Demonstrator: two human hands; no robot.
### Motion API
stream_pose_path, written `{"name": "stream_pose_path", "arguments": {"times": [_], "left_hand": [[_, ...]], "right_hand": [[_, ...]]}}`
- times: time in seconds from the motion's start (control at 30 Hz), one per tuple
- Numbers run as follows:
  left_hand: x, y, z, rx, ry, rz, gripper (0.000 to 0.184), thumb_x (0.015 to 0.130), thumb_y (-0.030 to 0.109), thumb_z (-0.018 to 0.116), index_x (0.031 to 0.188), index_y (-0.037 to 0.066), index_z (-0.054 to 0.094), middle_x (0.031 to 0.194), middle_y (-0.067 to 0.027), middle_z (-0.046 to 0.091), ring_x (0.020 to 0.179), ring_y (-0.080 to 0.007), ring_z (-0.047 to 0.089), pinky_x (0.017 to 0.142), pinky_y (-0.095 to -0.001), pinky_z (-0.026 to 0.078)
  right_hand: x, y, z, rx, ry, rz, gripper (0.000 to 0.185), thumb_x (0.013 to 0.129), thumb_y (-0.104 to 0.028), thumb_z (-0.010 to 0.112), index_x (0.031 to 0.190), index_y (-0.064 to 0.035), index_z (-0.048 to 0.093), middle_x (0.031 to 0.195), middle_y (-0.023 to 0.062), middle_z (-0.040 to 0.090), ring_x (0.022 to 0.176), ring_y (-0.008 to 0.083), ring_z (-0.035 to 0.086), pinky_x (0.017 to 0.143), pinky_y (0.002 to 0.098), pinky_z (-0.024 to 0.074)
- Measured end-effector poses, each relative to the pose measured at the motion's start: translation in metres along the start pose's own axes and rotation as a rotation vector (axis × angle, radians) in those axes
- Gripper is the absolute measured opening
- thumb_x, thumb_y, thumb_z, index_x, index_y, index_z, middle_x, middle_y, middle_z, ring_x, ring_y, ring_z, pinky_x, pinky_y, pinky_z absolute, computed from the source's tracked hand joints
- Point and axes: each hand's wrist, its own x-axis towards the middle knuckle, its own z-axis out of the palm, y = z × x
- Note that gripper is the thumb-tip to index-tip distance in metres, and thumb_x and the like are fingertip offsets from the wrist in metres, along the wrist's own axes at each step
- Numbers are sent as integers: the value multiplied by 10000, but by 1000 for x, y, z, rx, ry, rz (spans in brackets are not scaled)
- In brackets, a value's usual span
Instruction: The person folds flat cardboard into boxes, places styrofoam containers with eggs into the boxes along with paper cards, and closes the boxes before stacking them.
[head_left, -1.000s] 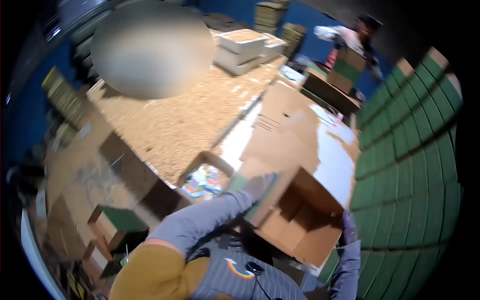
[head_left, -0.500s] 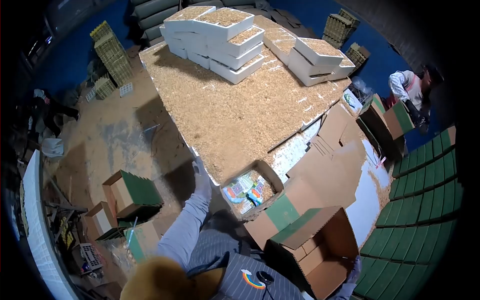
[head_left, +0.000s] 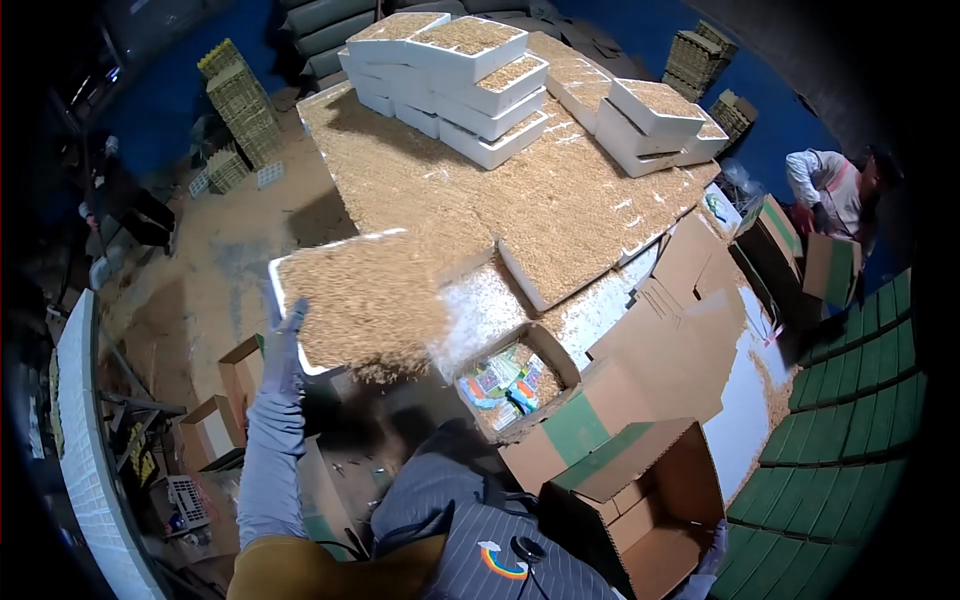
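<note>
My left hand [head_left: 289,335] grips the left side of a white foam tray [head_left: 277,278] filled with tan, shaving-like loose material [head_left: 365,305]. Blurred by motion, the tray juts past the table's left side, and bits drop from its near edge. My right hand [head_left: 714,550] is at the lower right, against the outer side of an open cardboard box [head_left: 660,535] with a green band; its fingers are mostly hidden. Between the two hands sits a smaller carton [head_left: 476,412] holding colourful printed packets [head_left: 515,385] and some tan material.
Stacked filled foam trays [head_left: 470,70] stand at the table's far side. Flattened cardboard [head_left: 665,340] lies on the right. Green cartons [head_left: 830,430] are piled beyond it, near a co-worker [head_left: 825,190] handling boxes. Another person [head_left: 135,205] is at far left, and open cartons [head_left: 212,430] sit below.
My left hand has pulled the corner tray left and off its place, baring white surface beneath. My right hand stays by the box. The person at far left is more upright.
</note>
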Motion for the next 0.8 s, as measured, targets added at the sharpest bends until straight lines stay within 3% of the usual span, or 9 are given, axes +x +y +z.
{"name": "stream_pose_path", "arguments": {"times": [0.03,0.1,0.2,0.27,0.37,0.4,0.7,0.73,0.8], "left_hand": [[-15,29,19,85,102,140,668,929,218,635,1472,95,267,1274,-158,529,1102,-241,601,841,-325,566],[15,14,-33,203,265,154,691,909,286,663,1457,75,298,1290,-150,517,1104,-245,596,798,-339,571],[36,1,-40,151,363,-127,797,863,392,704,1458,66,286,1341,-165,492,1134,-317,573,892,-458,520],[32,3,0,-199,151,-370,727,874,362,697,1432,66,336,1323,-174,520,1099,-331,596,896,-482,524],[34,-19,52,-458,-137,-500,638,906,314,665,1404,38,379,1269,-166,567,1092,-312,605,900,-478,531],[30,-18,78,-447,-214,-571,534,937,278,624,1354,8,429,1212,-159,605,1080,-287,619,898,-441,542],[-127,-22,366,-205,-941,-838,593,943,411,586,1291,-51,452,1200,-184,604,1027,-251,652,891,-345,557],[-129,-73,372,-63,-1201,-478,643,929,428,600,1339,-27,404,1243,-196,569,1043,-255,642,886,-353,560],[-160,-76,391,-36,-1193,-711,758,925,407,621,1472,72,216,1408,-191,409,1253,-254,436,1032,-344,386]], "right_hand": [[0,-1,3,5,17,4,434,997,-354,486,1254,-11,553,1086,121,642,869,207,638,756,336,544],[1,-2,7,9,8,13,438,996,-360,489,1253,-12,553,1087,122,641,869,209,639,758,338,545],[3,-2,14,28,-3,17,444,994,-370,492,1252,-13,552,1088,123,641,868,213,640,760,341,546],[1,-3,14,41,-16,13,449,993,-376,495,1251,-14,552,1088,124,640,867,215,641,762,343,547],[-2,-6,10,69,-83,17,456,991,-385,498,1250,-15,552,1089,125,640,867,218,642,764,346,549],[-2,-7,9,87,-122,20,458,990,-389,499,1250,-15,552,1090,126,640,866,219,642,765,348,550],[-4,-34,14,-55,-210,55,413,1007,-366,473,1150,-1,603,986,102,667,866,172,636,756,317,539],[-9,-40,17,-88,-222,37,410,1007,-363,473,1144,0,605,984,102,667,866,170,635,757,315,538],[-16,-49,22,-162,-248,-3,406,1007,-359,474,1134,2,609,982,101,668,866,168,633,758,312,535]]}}
